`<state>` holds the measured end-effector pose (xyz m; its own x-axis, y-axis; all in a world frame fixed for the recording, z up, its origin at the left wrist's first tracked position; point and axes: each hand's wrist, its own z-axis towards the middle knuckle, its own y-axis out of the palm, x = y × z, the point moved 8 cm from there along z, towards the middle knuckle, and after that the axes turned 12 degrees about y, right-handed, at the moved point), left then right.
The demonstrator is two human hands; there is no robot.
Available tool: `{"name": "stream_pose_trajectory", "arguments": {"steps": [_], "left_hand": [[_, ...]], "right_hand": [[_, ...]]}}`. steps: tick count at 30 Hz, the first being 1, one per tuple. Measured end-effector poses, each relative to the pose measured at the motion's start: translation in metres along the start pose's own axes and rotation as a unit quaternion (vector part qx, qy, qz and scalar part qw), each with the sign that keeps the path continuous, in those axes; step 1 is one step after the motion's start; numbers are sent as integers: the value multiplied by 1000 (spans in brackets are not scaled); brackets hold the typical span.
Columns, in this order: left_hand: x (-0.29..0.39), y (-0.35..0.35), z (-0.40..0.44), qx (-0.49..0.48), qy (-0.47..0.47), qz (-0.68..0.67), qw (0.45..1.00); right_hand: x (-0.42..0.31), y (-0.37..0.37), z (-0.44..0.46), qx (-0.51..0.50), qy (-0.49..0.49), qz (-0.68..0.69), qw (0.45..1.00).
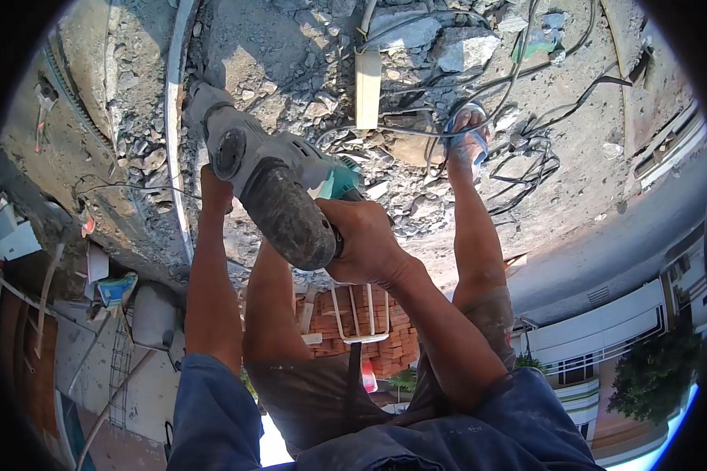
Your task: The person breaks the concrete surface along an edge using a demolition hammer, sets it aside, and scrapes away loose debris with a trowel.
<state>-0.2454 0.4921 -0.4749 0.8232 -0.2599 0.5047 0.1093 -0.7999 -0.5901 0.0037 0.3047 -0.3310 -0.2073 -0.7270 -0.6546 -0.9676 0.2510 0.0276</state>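
While the right hand is wrapped round the rear handle of the power tool, the left hand is up against its near left side. Left fingers are out of sight behind the housing, so can't tell whether they grip or just brace.

Key relation: tool's long axis runs on a slant, from the right hand at the rear, forward and to the left past the left hand. Right hand is on the back end; left hand is nearer the front end.

Around it: rubble ahead of both hands, pale strip just left of the tool's front and beyond the left hand, yellowish board ahead of the right hand. Sandalled foot and tangled cable ahead and right of the right hand.

Hard to read: no bit visible past the dusty front end, which sits against dark ground. Trigger hidden, so can't say if it's pressed. Can't trace which cable feeds the tool, if any.
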Motion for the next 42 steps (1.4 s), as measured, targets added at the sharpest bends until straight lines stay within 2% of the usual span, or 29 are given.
{"name": "stream_pose_trajectory", "arguments": {"steps": [1, 2, 3, 5, 6, 7, 8, 9, 11, 14, 16, 17, 19, 20, 22, 24, 25, 27, 28, 30, 32, 35, 38, 41, 42], "left_hand": [[5, -4, -1, 1, 0, 12, 1000], [15, -13, -1, -7, -14, 32, 999], [26, -28, 0, -13, -89, 70, 993], [29, -40, -8, -96, -119, 105, 983], [52, -52, -18, -102, -106, 111, 983], [32, -49, -30, -92, -110, 90, 986], [16, -47, -39, -73, -88, 83, 990], [7, -51, -44, -60, -65, 76, 993], [11, -69, -49, -134, -108, 29, 985], [13, -107, -41, -99, -44, 91, 990], [2, -119, -39, -150, -30, 117, 981], [1, -129, -33, -143, -25, 122, 982], [-7, -138, -37, -218, -6, 81, 973], [-53, -135, -32, -238, -67, 10, 969], [-45, -155, -45, -148, -176, -183, 956], [-1, -162, -57, -115, -310, -290, 898], [8, -165, -45, -186, -231, -155, 942], [13, -162, -21, -254, -141, -11, 957], [4, -161, -14, -284, -137, 33, 948], [22, -156, -1, -313, -129, 82, 937], [51, -159, -3, -309, -124, 48, 942], [4, -178, 27, -303, -91, 108, 942], [-9, -178, 43, -420, -13, 167, 892], [-1, -181, 64, -440, 50, 332, 833], [-10, -190, 66, -432, -52, 295, 851]], "right_hand": [[3, 4, -3, 2, 3, -9, 1000], [4, 5, -5, 19, 0, 70, 997], [4, 4, -10, 37, -5, 146, 989], [-5, 1, -25, 24, 82, 152, 985], [-14, 4, -38, 38, 104, 168, 980], [-25, 4, -45, 57, 114, 178, 976], [-39, 13, -57, 80, 101, 142, 981], [-60, 23, -68, 117, 39, 64, 990], [-61, 60, -87, 108, 122, 134, 978], [-87, 101, -95, 175, 157, 176, 956], [-106, 125, -105, 227, 166, 186, 942], [-114, 131, -105, 256, 164, 189, 934], [-140, 145, -110, 253, 173, 188, 933], [-152, 151, -112, 245, 172, 199, 933], [-161, 157, -111, 236, 163, 218, 933], [-162, 165, -111, 209, 184, 240, 930], [-161, 163, -109, 211, 185, 246, 928], [-150, 159, -103, 207, 227, 250, 918], [-146, 155, -99, 201, 240, 269, 911], [-143, 147, -95, 201, 234, 291, 906], [-142, 147, -95, 194, 238, 315, 898], [-148, 142, -86, 215, 222, 341, 888], [-151, 143, -83, 221, 224, 401, 861], [-151, 138, -73, 225, 235, 422, 846], [-149, 137, -69, 228, 245, 419, 844]]}}
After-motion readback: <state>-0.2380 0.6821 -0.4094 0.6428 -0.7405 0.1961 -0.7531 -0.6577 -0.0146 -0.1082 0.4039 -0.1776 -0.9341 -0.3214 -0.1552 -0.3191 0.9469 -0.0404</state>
